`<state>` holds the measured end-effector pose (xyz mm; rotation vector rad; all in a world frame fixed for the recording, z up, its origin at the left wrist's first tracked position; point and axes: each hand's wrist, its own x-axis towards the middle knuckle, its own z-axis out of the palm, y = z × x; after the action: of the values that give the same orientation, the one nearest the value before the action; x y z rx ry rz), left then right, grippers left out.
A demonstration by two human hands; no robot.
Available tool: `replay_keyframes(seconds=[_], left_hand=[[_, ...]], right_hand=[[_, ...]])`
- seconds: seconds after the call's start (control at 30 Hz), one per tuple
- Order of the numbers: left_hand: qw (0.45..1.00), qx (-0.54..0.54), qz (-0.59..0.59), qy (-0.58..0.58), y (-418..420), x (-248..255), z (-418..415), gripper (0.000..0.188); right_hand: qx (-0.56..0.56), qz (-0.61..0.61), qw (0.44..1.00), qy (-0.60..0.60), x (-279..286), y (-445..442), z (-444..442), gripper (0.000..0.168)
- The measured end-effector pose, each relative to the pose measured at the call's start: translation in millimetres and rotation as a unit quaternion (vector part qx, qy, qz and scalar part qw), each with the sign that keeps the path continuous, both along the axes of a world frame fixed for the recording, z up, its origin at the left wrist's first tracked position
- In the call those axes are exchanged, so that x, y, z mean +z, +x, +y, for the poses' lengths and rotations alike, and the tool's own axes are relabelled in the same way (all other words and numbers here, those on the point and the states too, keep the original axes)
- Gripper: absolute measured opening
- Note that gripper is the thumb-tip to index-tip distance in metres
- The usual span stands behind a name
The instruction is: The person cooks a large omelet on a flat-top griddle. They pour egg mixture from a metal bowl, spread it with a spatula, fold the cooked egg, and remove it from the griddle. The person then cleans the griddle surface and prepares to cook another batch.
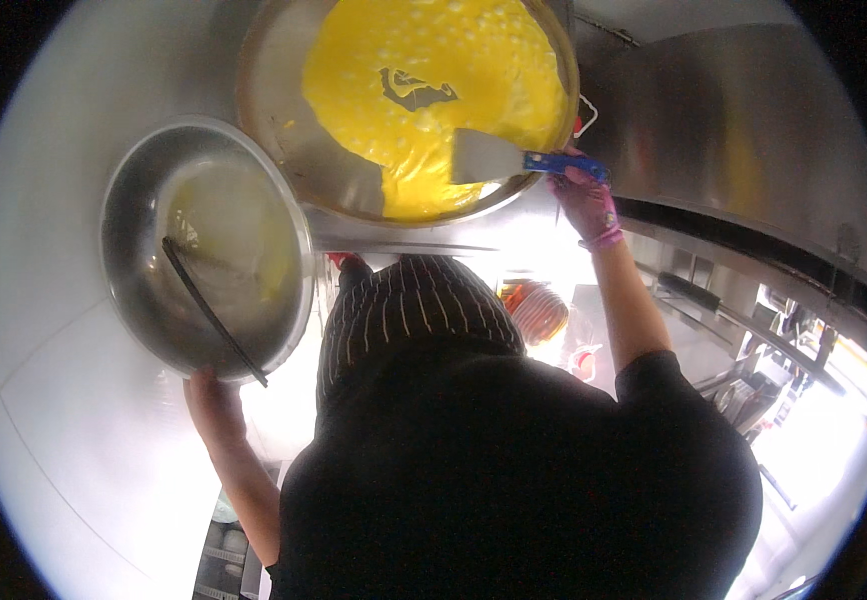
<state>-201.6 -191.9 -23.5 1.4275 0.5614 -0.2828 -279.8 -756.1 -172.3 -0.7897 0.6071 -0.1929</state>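
Note:
A round, wide pan [343, 172] with a raised rim is in front of me, and a yellow egg-like layer [433, 45] spreads over much of its base. Bare metal shows through a ragged gap near the layer's middle. In a pink glove, my right hand [587, 201] grips the blue handle of a flat scraper [486, 156], whose wide blade lies over the near right part of the layer. My left hand [214, 409] holds the near rim of a metal bowl [133, 247]. Thin yellow residue coats the bowl's inside, and a dark stick [212, 311], perhaps a chopstick, leans across it.
White tiled wall [51, 405] rises close on the left. To the right stands a large metal surface [703, 127] with a dark edge. A tied bag with orange contents [538, 311] is lower down, past my striped apron [418, 307].

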Motion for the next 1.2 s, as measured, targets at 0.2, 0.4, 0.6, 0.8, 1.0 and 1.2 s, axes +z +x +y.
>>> replay_keyframes(seconds=[0.2, 0.4, 0.6, 0.8, 1.0, 1.2], left_hand=[[0.996, -0.072, -0.009, 0.043, -2, 3, 7, 0.033], [0.997, -0.024, 0.01, 0.067, 6, 24, -36, 0.016], [0.933, -0.17, -0.089, 0.303, -1, 19, -37, 0.012], [0.993, 0.006, 0.006, 0.115, 5, 11, -40, 0.012], [0.995, 0.011, 0.02, 0.102, 9, 13, -47, 0.015], [0.996, -0.024, 0.015, 0.087, 4, 9, -37, 0.03]], right_hand=[[-0.02, 0.006, 1.0, -0.016, 33, -23, -34, 0.036], [0.043, -0.045, 0.993, 0.104, 0, 18, 18, 0.029], [0.083, 0.003, 0.996, 0.026, -16, 9, -43, 0.025], [0.045, 0.022, 0.994, -0.094, 25, 15, -131, 0.038], [0.081, -0.014, 0.996, -0.034, -15, 60, -94, 0.036], [0.031, 0.014, 0.995, -0.092, 10, 52, -102, 0.032]])
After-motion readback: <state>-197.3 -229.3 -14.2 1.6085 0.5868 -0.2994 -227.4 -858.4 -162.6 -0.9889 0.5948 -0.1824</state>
